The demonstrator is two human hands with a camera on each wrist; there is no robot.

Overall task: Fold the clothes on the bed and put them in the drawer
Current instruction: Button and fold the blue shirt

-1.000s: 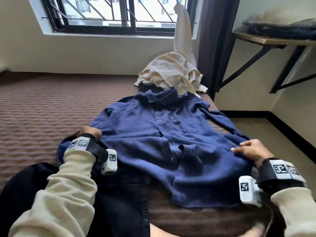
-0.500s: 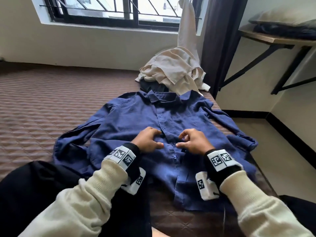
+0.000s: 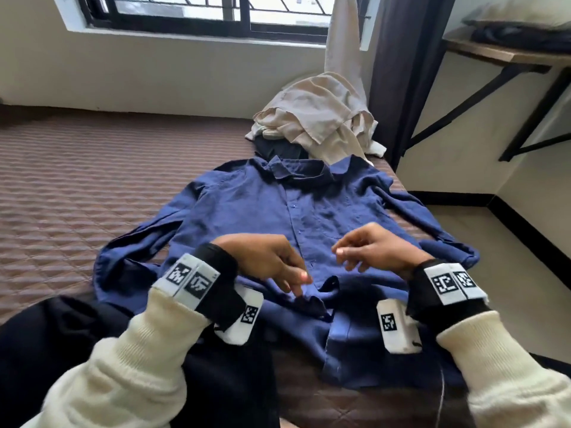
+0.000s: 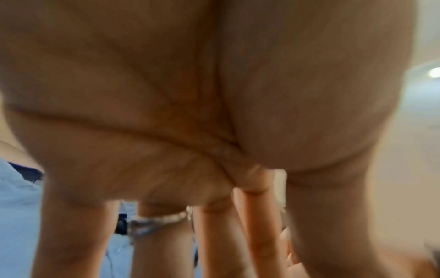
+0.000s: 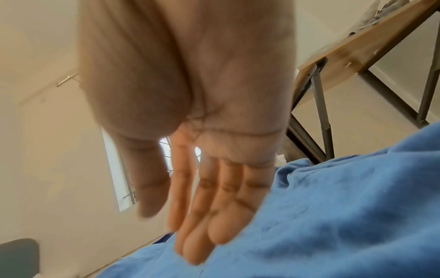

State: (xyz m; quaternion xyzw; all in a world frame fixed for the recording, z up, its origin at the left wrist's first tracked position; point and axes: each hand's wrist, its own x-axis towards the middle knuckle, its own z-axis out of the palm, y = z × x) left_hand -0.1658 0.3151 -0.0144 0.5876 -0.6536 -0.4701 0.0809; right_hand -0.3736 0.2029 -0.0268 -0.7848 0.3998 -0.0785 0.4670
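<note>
A dark blue button-up shirt (image 3: 247, 211) lies front up on the brown quilted bed (image 3: 77, 180), collar away from me and sleeves spread to both sides. My left hand (image 3: 278, 264) is over the shirt's lower middle, its relaxed fingers pointing down at the rumpled button strip. My right hand (image 3: 361, 251) hovers just right of the strip with loose fingers, holding nothing. The left wrist view shows straight fingers (image 4: 214, 235) with blue cloth (image 4: 19, 216) behind. In the right wrist view the right hand (image 5: 197, 188) is flat and open above the blue cloth (image 5: 333, 216).
A pile of beige clothes (image 3: 315, 118) sits on a dark garment (image 3: 278, 149) beyond the collar, by the dark curtain (image 3: 408, 72). Black cloth (image 3: 61, 335) lies at the near left. A wooden shelf (image 3: 500, 54) on metal brackets hangs over the floor (image 3: 494, 257) to the right.
Both hands came in from the shirt's sides to its middle. Half a second ago they were curled together at the button strip; now they are apart with loosened fingers.
</note>
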